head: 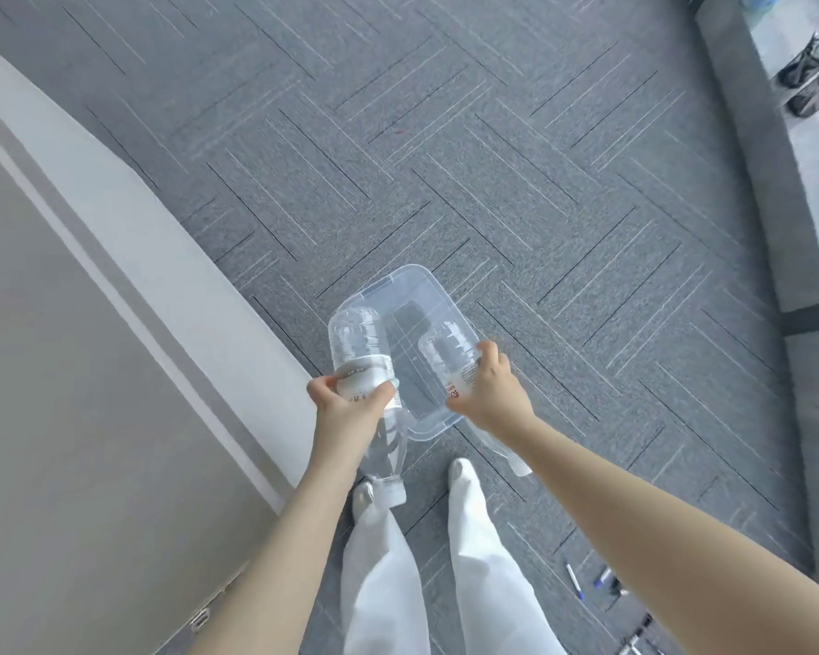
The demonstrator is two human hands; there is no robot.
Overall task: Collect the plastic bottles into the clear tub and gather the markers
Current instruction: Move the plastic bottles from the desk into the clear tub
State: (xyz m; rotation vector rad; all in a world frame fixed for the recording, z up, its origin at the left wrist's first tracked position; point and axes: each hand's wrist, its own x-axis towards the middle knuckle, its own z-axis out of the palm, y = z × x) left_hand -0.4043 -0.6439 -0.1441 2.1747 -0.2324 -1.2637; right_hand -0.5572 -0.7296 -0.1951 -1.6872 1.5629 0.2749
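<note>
Two plastic bottles, one gripped in each hand, left hand, right hand, above clear tub

a clear tub, rectangular with rounded corners and empty, is seen on the grey carpet floor. two clear plastic bottles with white labels are held over it, bases forward: the left bottle above its left rim, the right bottle above its right side. several markers are scattered on the floor, lower right.
</note>
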